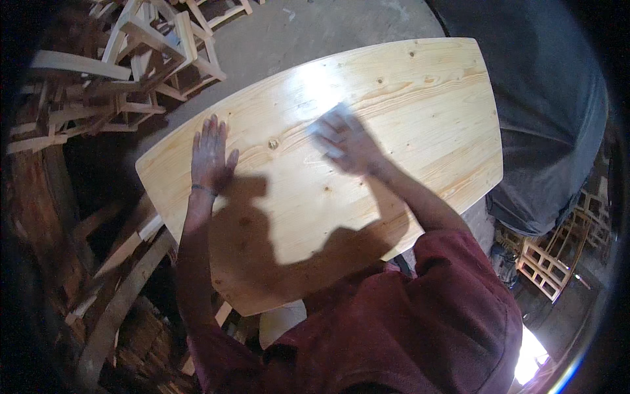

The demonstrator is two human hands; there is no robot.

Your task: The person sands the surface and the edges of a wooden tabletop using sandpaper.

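Observation:
A pale wooden tabletop (367, 190) with knots and grain lines lies in front of me. My left hand (211, 157) rests flat on its left part, fingers stretched out and holding nothing. Over the middle of the board, my right hand (351, 144) presses a grey-blue sheet of sandpaper (321, 125) against the wood. Motion blurs that hand and the sheet, and the palm hides part of the sheet. My shadow falls across the near part of the board.
Wooden stool-like frames (164, 52) are piled at the far left. Timber planks (121, 302) lean at the lower left. A dark cover (545, 111) drapes something large along the right side. Behind it, at the lower right, stands a slatted wooden frame (545, 269).

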